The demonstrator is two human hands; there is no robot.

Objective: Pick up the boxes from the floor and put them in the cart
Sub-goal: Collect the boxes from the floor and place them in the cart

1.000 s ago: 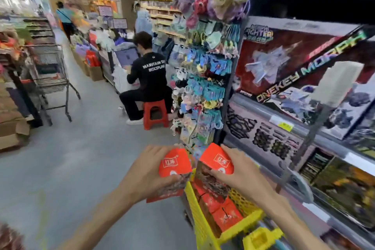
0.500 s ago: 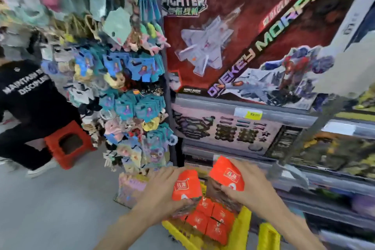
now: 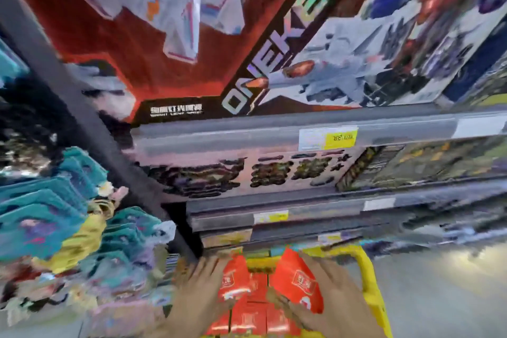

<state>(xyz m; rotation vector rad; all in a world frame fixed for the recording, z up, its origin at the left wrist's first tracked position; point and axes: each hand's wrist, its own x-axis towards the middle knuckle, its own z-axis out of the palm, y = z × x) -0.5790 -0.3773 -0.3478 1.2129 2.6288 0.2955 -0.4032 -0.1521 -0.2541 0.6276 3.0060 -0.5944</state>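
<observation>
Both hands (image 3: pixel 200 291) grip boxes (image 3: pixel 296 280) over cart (image 3: pixel 369 282).

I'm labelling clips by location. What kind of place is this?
Most likely a shop aisle, probably a toy or variety store. Grey shelf rails carry a yellow price tag, a large red boxed jet toy stands on the shelf, and packaged teal trinkets hang on a rack beside it.

Glossy red boxes (image 3: pixel 297 281), smooth printed card by the look, catch the light. The cart (image 3: pixel 369 280) shows bright yellow moulded plastic with a slight sheen. Above, the toy box (image 3: pixel 170 44) has shiny printed card with foil-like iridescent lettering. Shelf edges (image 3: pixel 219 132) look smooth grey, matt. The price tag (image 3: pixel 327 138) looks like paper.
</observation>
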